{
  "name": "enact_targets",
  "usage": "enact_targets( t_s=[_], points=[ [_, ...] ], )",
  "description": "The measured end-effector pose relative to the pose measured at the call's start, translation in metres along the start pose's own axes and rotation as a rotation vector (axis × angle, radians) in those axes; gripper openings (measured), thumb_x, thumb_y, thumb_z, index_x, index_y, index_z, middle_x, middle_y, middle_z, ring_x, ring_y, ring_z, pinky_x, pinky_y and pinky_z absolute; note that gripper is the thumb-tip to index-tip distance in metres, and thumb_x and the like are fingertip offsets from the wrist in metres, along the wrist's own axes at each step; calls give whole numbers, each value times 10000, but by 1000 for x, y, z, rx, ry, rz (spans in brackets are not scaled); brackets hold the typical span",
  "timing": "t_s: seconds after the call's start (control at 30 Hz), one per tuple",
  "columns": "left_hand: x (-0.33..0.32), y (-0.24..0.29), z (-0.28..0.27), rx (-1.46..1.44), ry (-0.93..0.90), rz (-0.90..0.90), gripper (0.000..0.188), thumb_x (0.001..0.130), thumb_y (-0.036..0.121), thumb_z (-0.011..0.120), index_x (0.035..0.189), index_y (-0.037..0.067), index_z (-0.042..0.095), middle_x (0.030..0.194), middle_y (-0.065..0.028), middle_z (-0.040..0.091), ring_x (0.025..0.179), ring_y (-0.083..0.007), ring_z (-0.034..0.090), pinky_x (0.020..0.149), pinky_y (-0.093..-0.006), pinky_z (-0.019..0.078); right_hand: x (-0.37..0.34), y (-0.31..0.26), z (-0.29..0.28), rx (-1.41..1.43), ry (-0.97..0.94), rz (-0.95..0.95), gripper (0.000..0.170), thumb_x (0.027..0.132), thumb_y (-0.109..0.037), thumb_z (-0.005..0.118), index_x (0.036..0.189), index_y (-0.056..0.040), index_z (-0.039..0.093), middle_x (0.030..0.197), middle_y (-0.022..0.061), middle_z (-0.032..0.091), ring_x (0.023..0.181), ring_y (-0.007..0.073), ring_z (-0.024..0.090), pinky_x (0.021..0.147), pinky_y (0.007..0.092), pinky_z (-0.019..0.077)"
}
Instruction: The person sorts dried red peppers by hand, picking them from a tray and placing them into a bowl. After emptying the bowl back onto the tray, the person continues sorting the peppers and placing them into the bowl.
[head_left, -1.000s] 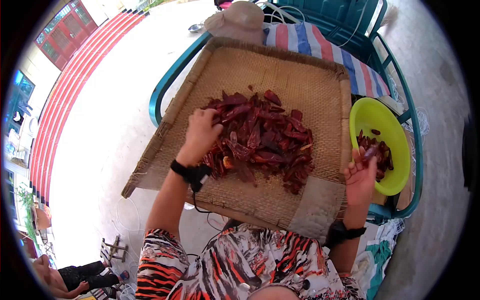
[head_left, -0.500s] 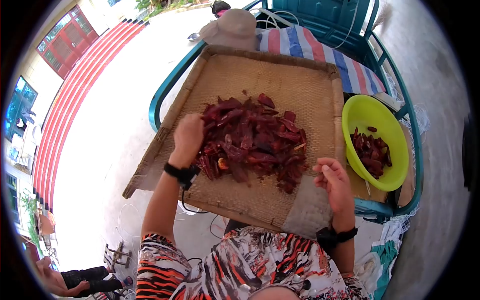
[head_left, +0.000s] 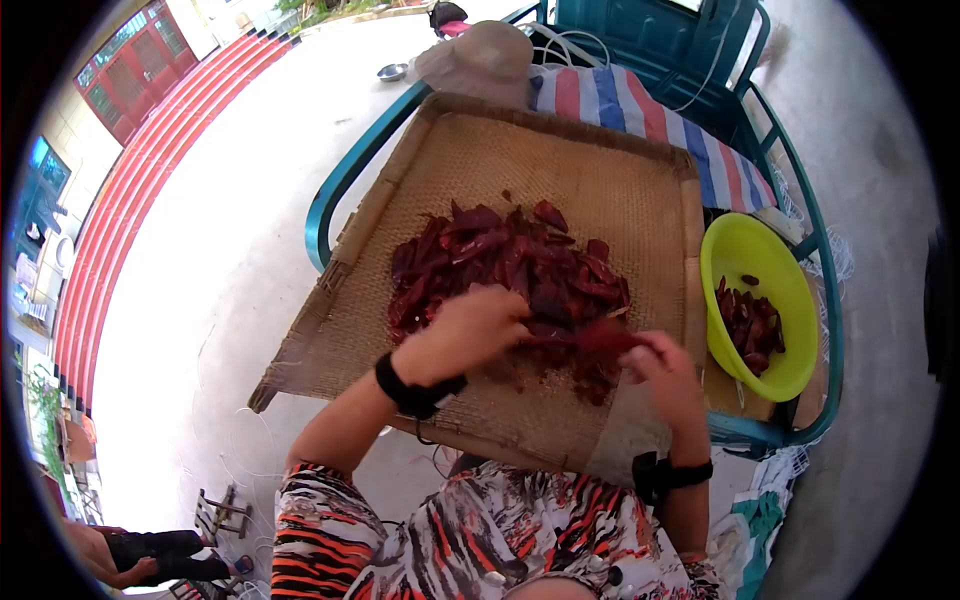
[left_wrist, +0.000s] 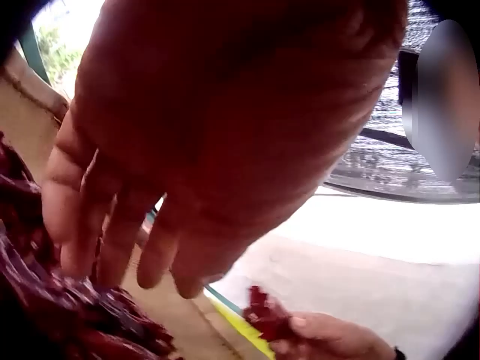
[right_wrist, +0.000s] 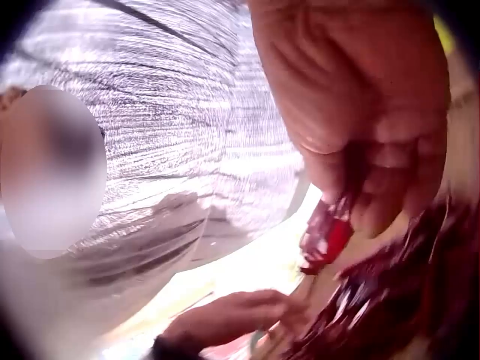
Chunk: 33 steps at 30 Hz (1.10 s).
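A heap of dark red dried chili peppers lies on a woven tray. My right hand is over the tray's near right part, pinching a dried chili pepper between thumb and fingers. The pepper points toward my left hand, blurred in the head view. That hand hovers over the near side of the heap, palm down. Its fingers hang loosely extended in the left wrist view, with nothing seen between them. More chili peppers sit inside a yellow-green basin to the right.
The tray rests on a teal metal cart frame. A pale sun hat and a striped cloth lie behind it. Another person is at the lower left, and red-edged steps rise at the far left.
My right hand came back from the basin to the tray and now holds a chili pepper. My left hand moved right and nearer, from the heap's left edge to its near middle.
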<state>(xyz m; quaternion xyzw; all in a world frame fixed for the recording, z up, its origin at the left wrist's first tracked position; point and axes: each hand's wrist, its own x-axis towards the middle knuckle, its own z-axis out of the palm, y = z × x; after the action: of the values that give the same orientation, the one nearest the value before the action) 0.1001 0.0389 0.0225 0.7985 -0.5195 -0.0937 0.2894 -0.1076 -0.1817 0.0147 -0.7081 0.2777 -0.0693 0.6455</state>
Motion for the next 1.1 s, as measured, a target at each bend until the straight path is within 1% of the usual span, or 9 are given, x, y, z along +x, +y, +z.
enact_targets(
  t_s=[0.07, 0.17, 0.23, 0.43, 0.57, 0.73, 0.83, 0.9, 1.1],
  points=[
    [4, -34, -20, 140, 98, -177, 202, 826, 197, 652, 975, 63, 674, 943, -152, 644, 951, -342, 605, 817, -423, 500, 1, 4, -25, 220, 340, -99, 315, 985, -262, 572, 1213, -45, 590, 986, 51, 682, 743, 103, 621, 713, 252, 521],
    [2, -111, -31, 233, 254, -310, 235, 807, 194, 657, 983, 37, 655, 984, -175, 631, 992, -381, 571, 863, -458, 475, 8, 10, -68, 975, 490, -256, 332, 1005, -301, 544, 1232, -62, 580, 1027, 34, 678, 774, 108, 622, 712, 257, 524],
    [5, -133, -34, 296, 192, -503, 370, 807, 236, 678, 1123, 54, 620, 1109, -178, 608, 1107, -394, 535, 919, -494, 479, 6, 12, -60, 989, 430, -183, 300, 1010, -285, 531, 1218, -76, 588, 1043, 24, 672, 799, 110, 625, 717, 259, 525],
    [24, -156, -13, 438, 346, -343, 339, 780, 208, 689, 1074, 55, 616, 1094, -178, 625, 1063, -361, 559, 870, -478, 469, -1, 12, 35, 426, 175, -9, 238, 1001, -198, 534, 1189, -63, 589, 1025, 36, 663, 804, 113, 627, 720, 254, 513],
    [42, -191, 0, 521, 248, -353, 341, 784, 187, 675, 1096, 59, 623, 1015, -143, 660, 978, -335, 593, 843, -459, 456, -8, 4, 61, 221, 4, 36, 223, 1002, -159, 525, 1196, -60, 573, 1001, 47, 649, 788, 115, 628, 720, 253, 513],
    [42, -140, -29, 481, 439, -310, 297, 837, 149, 635, 1120, 60, 635, 992, -118, 675, 977, -298, 606, 832, -432, 468, -15, 1, 61, 150, 35, 25, 239, 996, -143, 531, 1216, -55, 559, 1011, 51, 641, 787, 116, 626, 728, 249, 506],
    [33, -106, -28, 28, 317, 109, 312, 911, 217, 584, 1194, 88, 611, 1067, -148, 682, 1025, -332, 637, 841, -439, 504, -5, -4, 68, 65, 62, -48, 280, 990, -134, 539, 1254, -42, 525, 1036, 58, 635, 790, 115, 623, 741, 253, 504],
    [26, -50, -40, -28, -75, 50, 314, 933, 264, 575, 1201, 103, 609, 1050, -145, 686, 985, -357, 646, 818, -444, 517, 3, -8, 80, 9, 46, -124, 310, 985, -131, 546, 1276, -34, 501, 1051, 66, 631, 790, 115, 622, 740, 257, 507],
    [21, 1, -10, -297, -252, 72, 336, 934, 338, 603, 1136, 70, 623, 921, -196, 674, 894, -379, 656, 758, -428, 510, 16, -2, 84, 2, -60, -143, 302, 973, -135, 569, 1247, -20, 512, 1005, 74, 641, 779, 115, 623, 694, 258, 519]
  ],
)
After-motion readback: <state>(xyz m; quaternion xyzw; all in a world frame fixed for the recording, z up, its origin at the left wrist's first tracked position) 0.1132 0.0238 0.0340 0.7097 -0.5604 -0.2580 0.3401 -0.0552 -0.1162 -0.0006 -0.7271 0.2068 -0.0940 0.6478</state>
